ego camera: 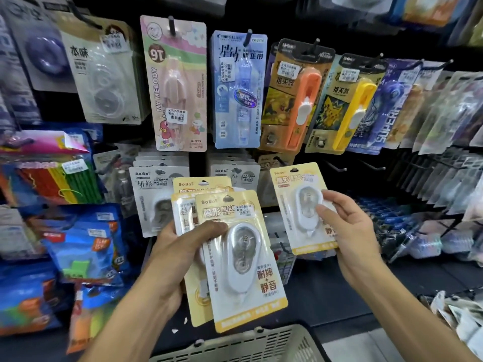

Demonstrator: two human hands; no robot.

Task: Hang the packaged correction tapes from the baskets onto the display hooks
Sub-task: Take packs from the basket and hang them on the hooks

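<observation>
While the left hand (180,246) grips a fanned stack of yellow packs (235,259) with its thumb on top, the right hand (347,231) pinches one yellow pack (300,205) at two o'clock from the stack, just below an empty hook (337,167). The packs say "BoBo". A pink card (173,82) at twelve o'clock reads "MY MELODY". A grey basket (248,346) sits at six o'clock.
</observation>
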